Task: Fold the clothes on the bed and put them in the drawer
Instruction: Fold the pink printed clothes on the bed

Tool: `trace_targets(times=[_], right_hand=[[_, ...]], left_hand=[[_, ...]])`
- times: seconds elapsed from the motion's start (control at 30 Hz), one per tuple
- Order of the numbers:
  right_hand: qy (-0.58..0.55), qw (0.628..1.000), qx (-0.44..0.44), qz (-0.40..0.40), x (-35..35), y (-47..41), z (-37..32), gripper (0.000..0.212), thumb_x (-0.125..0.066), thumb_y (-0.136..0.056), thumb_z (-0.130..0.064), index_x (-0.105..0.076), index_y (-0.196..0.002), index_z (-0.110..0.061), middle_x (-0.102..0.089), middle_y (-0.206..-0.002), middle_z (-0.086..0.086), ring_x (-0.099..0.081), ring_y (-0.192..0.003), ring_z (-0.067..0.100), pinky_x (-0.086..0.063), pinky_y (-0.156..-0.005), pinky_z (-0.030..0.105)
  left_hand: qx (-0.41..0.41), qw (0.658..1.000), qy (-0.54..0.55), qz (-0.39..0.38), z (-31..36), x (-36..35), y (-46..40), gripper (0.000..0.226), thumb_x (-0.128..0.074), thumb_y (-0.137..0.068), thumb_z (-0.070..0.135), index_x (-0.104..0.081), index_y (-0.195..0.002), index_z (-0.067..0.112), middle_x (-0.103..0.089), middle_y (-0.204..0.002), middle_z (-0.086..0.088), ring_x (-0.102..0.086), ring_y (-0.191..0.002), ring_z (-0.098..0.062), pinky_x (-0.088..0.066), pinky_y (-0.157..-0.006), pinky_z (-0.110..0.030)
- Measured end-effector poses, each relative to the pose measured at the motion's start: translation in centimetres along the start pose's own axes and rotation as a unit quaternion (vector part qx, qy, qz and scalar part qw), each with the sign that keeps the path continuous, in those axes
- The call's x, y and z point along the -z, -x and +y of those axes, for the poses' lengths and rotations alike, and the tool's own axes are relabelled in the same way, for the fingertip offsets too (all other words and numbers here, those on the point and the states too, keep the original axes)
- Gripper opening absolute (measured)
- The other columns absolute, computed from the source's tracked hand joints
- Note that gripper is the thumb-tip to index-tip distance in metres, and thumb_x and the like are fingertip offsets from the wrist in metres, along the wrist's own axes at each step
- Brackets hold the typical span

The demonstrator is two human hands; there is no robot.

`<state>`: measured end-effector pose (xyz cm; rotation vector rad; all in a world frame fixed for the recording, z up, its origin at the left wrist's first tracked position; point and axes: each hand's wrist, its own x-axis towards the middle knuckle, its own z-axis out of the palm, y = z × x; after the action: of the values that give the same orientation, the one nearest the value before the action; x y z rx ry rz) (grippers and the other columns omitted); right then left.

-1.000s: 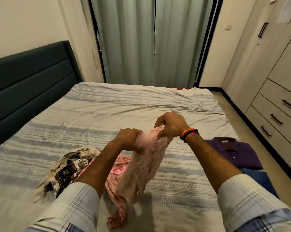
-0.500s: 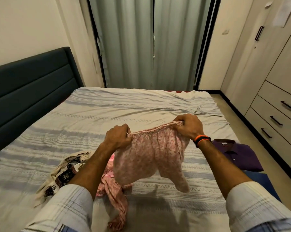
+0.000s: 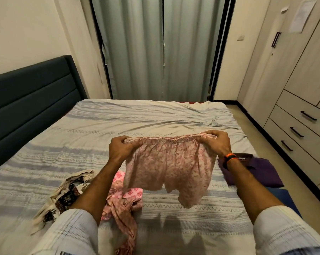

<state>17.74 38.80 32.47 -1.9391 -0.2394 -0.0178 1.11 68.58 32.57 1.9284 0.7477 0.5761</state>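
Observation:
Pink patterned shorts (image 3: 169, 168) hang in the air above the bed (image 3: 155, 118), stretched wide by their elastic waistband. My left hand (image 3: 120, 149) grips the waistband's left end and my right hand (image 3: 217, 143) grips its right end. The legs dangle over the striped sheet. Below my left forearm lies a crumpled pink garment (image 3: 122, 205), and left of it a cream and brown printed garment (image 3: 63, 197). A folded purple shirt (image 3: 256, 170) rests at the bed's right edge, on top of a blue item (image 3: 284, 197).
A wardrobe with three shut drawers (image 3: 301, 126) stands along the right wall, with a strip of floor between it and the bed. A dark padded headboard (image 3: 30, 103) runs along the left. Grey curtains (image 3: 155, 48) hang behind the bed.
My hands have moved apart along the waistband, and the shorts went from a bunched strip to spread wide. My view has tilted up a little.

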Motion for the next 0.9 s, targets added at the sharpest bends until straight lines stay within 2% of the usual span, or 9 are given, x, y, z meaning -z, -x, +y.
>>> trace_targets(times=[0.13, 0.2, 0.33, 0.43, 0.57, 0.67, 0.77, 0.83, 0.9], right_hand=[[-0.087, 0.995, -0.049, -0.002, 0.0, 0.6, 0.4, 0.034, -0.095, -0.055, -0.032, -0.074, -0.075, -0.014, -0.075, -0.079, 0.001, -0.070, -0.077, 0.021, -0.059, -0.070, 0.037], [-0.106, 0.992, -0.069, -0.004, -0.2, 0.9, 0.6, 0.037, -0.095, -0.057, -0.028, -0.061, -0.060, -0.014, -0.064, -0.066, 0.003, -0.058, -0.062, 0.018, -0.048, -0.057, 0.035], [-0.105, 0.992, -0.074, -0.014, -0.5, 0.9, 1.3, 0.051, -0.096, -0.051, -0.035, -0.048, -0.057, -0.018, -0.049, -0.058, 0.002, -0.047, -0.055, 0.015, -0.038, -0.053, 0.031], [-0.087, 0.994, -0.054, -0.038, -0.2, 1.1, 1.0, 0.052, -0.093, -0.062, -0.024, -0.043, -0.048, -0.022, -0.046, -0.048, -0.005, -0.041, -0.046, 0.010, -0.033, -0.047, 0.024], [-0.096, 0.989, -0.014, -0.109, 0.8, 1.3, 0.9, 0.034, -0.091, -0.066, -0.023, -0.060, -0.063, -0.007, -0.057, -0.064, 0.008, -0.052, -0.059, 0.018, -0.042, -0.058, 0.033], [-0.192, 0.956, -0.024, -0.219, 2.3, 1.3, 0.9, 0.056, -0.093, -0.055, -0.037, -0.072, -0.083, 0.007, -0.071, -0.087, 0.017, -0.067, -0.079, 0.027, -0.053, -0.075, 0.038], [-0.327, 0.883, -0.063, -0.329, 3.1, 1.6, 0.5, 0.047, -0.093, -0.055, -0.030, -0.076, -0.085, 0.002, -0.074, -0.091, 0.014, -0.071, -0.084, 0.025, -0.058, -0.076, 0.034], [-0.361, 0.870, -0.096, -0.322, 2.6, 1.7, 0.4, 0.031, -0.086, -0.066, -0.019, -0.076, -0.084, 0.003, -0.074, -0.089, 0.014, -0.072, -0.082, 0.024, -0.059, -0.074, 0.034], [-0.307, 0.905, -0.158, -0.251, 1.5, 1.5, 0.1, 0.023, -0.075, -0.078, -0.014, -0.074, -0.091, 0.005, -0.074, -0.095, 0.016, -0.072, -0.085, 0.025, -0.060, -0.075, 0.036]], left_hand=[[0.025, 0.997, 0.077, 0.002, 0.1, -0.3, 0.6, 0.054, -0.091, -0.058, 0.043, -0.043, -0.059, 0.019, -0.042, -0.059, 0.000, -0.041, -0.055, -0.015, -0.032, -0.054, -0.031], [0.028, 0.995, 0.093, 0.002, 0.3, -0.4, 0.9, 0.055, -0.092, -0.060, 0.037, -0.040, -0.057, 0.020, -0.036, -0.052, 0.002, -0.036, -0.050, -0.014, -0.029, -0.052, -0.031], [0.019, 0.998, 0.054, 0.003, 0.3, -0.5, 1.2, 0.038, -0.087, -0.070, 0.024, -0.054, -0.053, 0.018, -0.049, -0.038, 0.014, -0.044, -0.037, 0.000, -0.033, -0.041, -0.018], [0.015, 1.000, 0.003, -0.002, 0.3, -0.3, 1.3, 0.028, -0.084, -0.074, 0.028, -0.064, -0.060, 0.015, -0.060, -0.053, 0.005, -0.056, -0.052, -0.011, -0.034, -0.045, -0.018], [0.024, 0.997, 0.038, -0.061, 0.3, 0.0, 1.4, 0.042, -0.073, -0.087, 0.023, -0.051, -0.051, 0.017, -0.052, -0.046, 0.007, -0.048, -0.052, -0.017, -0.034, -0.055, -0.026], [0.089, 0.964, 0.205, -0.143, 0.0, 0.8, 1.3, 0.024, -0.061, -0.095, 0.014, -0.066, -0.073, 0.005, -0.071, -0.067, 0.001, -0.064, -0.072, -0.022, -0.051, -0.067, -0.030], [0.171, 0.876, 0.365, -0.265, 0.8, 1.7, 2.3, 0.025, -0.055, -0.092, 0.012, -0.076, -0.085, 0.000, -0.075, -0.095, -0.012, -0.073, -0.082, -0.023, -0.061, -0.070, -0.031], [0.199, 0.842, 0.386, -0.319, 1.1, 1.7, 2.7, 0.017, -0.069, -0.076, 0.014, -0.079, -0.081, 0.002, -0.075, -0.091, -0.014, -0.074, -0.078, -0.023, -0.061, -0.066, -0.033], [0.237, 0.863, 0.337, -0.293, 0.8, 0.8, 2.1, 0.019, -0.070, -0.077, 0.012, -0.077, -0.091, 0.001, -0.075, -0.090, -0.013, -0.073, -0.076, -0.024, -0.061, -0.067, -0.034]])
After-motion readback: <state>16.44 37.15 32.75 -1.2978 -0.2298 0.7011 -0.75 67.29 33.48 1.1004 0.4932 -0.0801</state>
